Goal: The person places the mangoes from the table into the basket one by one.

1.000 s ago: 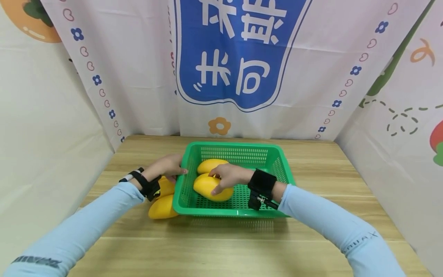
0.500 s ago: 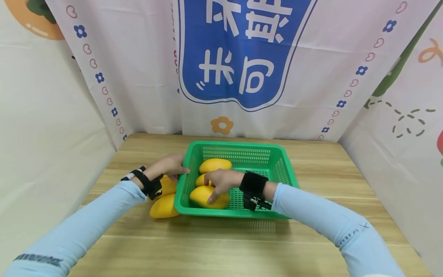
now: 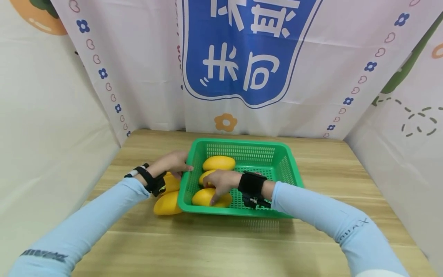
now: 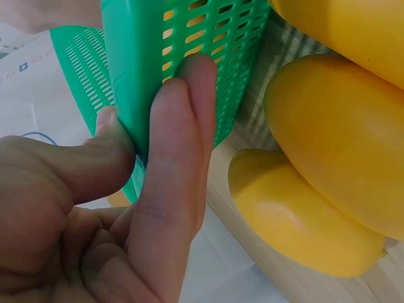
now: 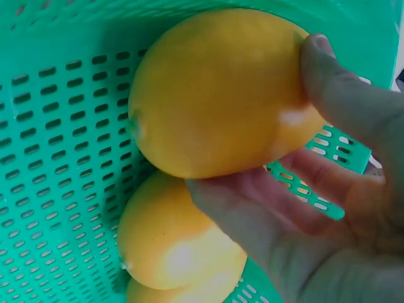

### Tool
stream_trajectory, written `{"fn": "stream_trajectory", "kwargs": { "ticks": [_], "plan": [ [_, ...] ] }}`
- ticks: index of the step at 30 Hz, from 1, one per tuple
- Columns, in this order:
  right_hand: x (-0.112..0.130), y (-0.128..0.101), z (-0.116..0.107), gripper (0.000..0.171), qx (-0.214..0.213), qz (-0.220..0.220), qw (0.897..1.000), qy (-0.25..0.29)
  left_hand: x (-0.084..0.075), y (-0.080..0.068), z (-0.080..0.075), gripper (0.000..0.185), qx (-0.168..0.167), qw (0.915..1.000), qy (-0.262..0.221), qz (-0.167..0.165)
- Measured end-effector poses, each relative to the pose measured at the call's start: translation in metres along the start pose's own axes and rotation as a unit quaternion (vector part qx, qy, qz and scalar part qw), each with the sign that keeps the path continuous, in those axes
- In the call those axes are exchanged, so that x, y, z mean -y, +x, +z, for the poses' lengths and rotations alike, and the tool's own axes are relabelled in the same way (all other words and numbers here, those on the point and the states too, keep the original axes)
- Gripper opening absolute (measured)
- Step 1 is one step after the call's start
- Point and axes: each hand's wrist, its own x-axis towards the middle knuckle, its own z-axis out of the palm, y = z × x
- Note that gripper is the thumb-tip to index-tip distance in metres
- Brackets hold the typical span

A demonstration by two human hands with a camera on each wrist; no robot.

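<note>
My left hand grips the left rim of a green plastic basket, thumb over the edge and fingers against the outer wall in the left wrist view. Inside, at the front left corner, my right hand holds a yellow mango between thumb and fingers. Behind that fruit lies a second mango, partly covered by the right hand in the head view. A third mango rests near the basket's back wall. All three line up along the left side.
Several more mangoes lie on the wooden table just outside the basket's left wall, one of them nearest the front. A white printed cloth hangs behind and at both sides.
My right hand has brought its mango toward the basket's front left corner, so the middle mango shows behind it. The left hand stays on the rim. The head view has shifted slightly.
</note>
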Motion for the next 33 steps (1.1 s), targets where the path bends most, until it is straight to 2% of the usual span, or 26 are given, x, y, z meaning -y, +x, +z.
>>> {"fn": "stream_trajectory", "kwargs": {
  "ticks": [5, 10, 15, 19, 23, 28, 33],
  "plan": [
    [0.002, 0.000, -0.001, 0.037, -0.008, -0.033, 0.999, -0.033, -0.003, -0.001, -0.001, 0.016, 0.002, 1.0000, 0.000, -0.001],
    [0.002, -0.002, 0.002, 0.035, -0.029, -0.034, 0.998, -0.051, -0.005, 0.000, -0.001, 0.016, 0.004, 1.0000, 0.000, 0.001],
    [0.001, -0.006, 0.006, 0.037, -0.062, -0.042, 0.997, -0.035, -0.005, 0.000, -0.002, 0.017, 0.003, 0.9999, 0.005, 0.008],
    [-0.002, -0.010, 0.006, 0.029, -0.069, -0.054, 0.996, -0.026, -0.006, 0.001, -0.002, 0.018, 0.005, 0.9999, 0.008, 0.011],
    [-0.006, -0.012, 0.001, 0.023, -0.069, -0.050, 0.996, 0.001, -0.004, 0.002, -0.001, 0.018, 0.005, 0.9999, 0.006, 0.014],
    [-0.009, -0.019, -0.015, 0.029, -0.078, -0.028, 0.995, 0.052, 0.001, 0.003, 0.001, 0.016, 0.007, 0.9999, -0.005, 0.012],
    [-0.019, -0.037, -0.033, 0.034, -0.108, -0.003, 0.987, 0.121, 0.003, 0.004, 0.001, 0.018, 0.009, 0.9998, 0.000, 0.016]
  ]
}}
